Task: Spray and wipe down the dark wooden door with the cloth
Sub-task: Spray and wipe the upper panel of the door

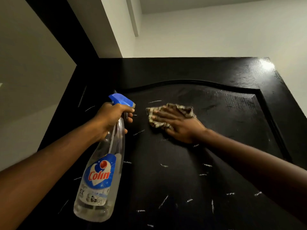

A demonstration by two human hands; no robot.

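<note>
Nearest me, the lower panel of the door [232, 123] carried white streaks [163, 201], unwiped, I judged. My left hand [111, 120] gripped the spray bottle [101, 176]. My right hand [177, 127] pressed the cloth [184, 109] flat, fingers spread, below the arched moulding [191, 82]. Toward the top right corner, a wet sheen [214, 96] suggested work begun.

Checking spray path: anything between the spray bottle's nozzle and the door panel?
Nothing visible in that gap. The left hand grips the Colin spray bottle, nozzle near the dark wooden door. The right hand presses the cloth flat on the panel, close right of the nozzle.
</note>
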